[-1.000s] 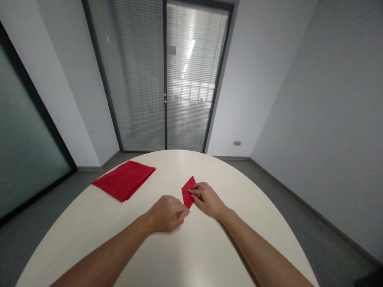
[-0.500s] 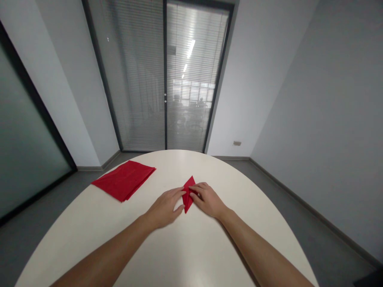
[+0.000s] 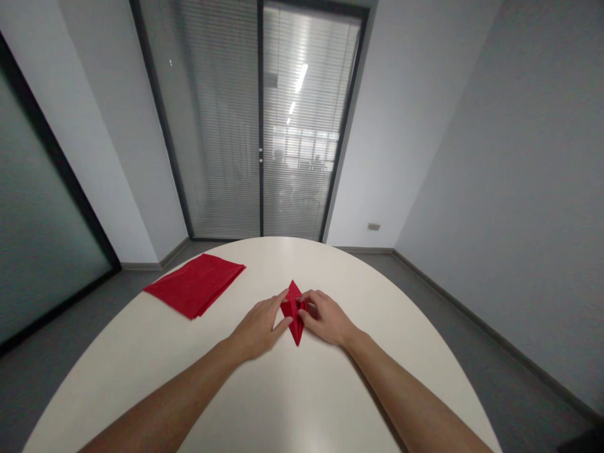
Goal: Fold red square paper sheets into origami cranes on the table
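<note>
A small piece of folded red paper (image 3: 293, 308), kite-shaped with points at the far and near ends, lies on the white table between my hands. My left hand (image 3: 262, 326) rests at its left side, thumb and fingers apart, with the tips at the paper's edge. At the right edge, my right hand (image 3: 326, 316) has curled fingers and a thumb pinching a raised flap. Part of that side is hidden by the fingers. A stack of larger red paper sheets (image 3: 195, 286) lies to the left, out of reach of both hands' fingers.
The round white table (image 3: 283, 402) has its curved edge on the left, far and right sides. Beyond it stand a glass partition with blinds (image 3: 221, 126) and a pale wall with a socket plate (image 3: 374, 226).
The folded paper has turned a little, its far point shifting left and its near point shifting right and closer to me. My right fingers have lifted slightly with its right flap.
</note>
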The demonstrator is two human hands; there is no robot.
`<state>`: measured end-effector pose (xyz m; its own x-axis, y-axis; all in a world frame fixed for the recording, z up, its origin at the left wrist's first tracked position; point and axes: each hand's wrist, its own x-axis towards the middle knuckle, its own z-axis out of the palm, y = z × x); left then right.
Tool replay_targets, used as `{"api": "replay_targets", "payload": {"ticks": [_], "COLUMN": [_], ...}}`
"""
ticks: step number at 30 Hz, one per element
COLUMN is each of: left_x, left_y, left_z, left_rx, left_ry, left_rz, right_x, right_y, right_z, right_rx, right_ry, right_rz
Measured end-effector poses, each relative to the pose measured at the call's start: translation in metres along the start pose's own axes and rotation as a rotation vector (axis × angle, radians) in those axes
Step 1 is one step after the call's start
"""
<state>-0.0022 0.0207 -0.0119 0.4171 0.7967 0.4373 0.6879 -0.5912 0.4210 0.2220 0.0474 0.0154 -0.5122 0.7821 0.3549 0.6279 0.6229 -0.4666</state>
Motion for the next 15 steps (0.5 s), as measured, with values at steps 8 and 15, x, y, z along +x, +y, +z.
{"api": "replay_targets", "payload": {"ticks": [8, 15], "left_x": [0.0036, 0.005], "left_y": [0.0008, 0.0029], "left_z": [0.0006, -0.0017], "left_rx": [-0.03, -0.038], "left_ry": [0.057, 0.026], "left_rz": [-0.034, -0.039], "right_x": [-0.0009, 0.0004], "right_y": [0.0024, -0.0005], "right_z": [-0.0003, -0.002], "right_rx": [0.007, -0.015], "right_ry": [-0.028, -0.024], "right_rz": [-0.029, -0.028]}}
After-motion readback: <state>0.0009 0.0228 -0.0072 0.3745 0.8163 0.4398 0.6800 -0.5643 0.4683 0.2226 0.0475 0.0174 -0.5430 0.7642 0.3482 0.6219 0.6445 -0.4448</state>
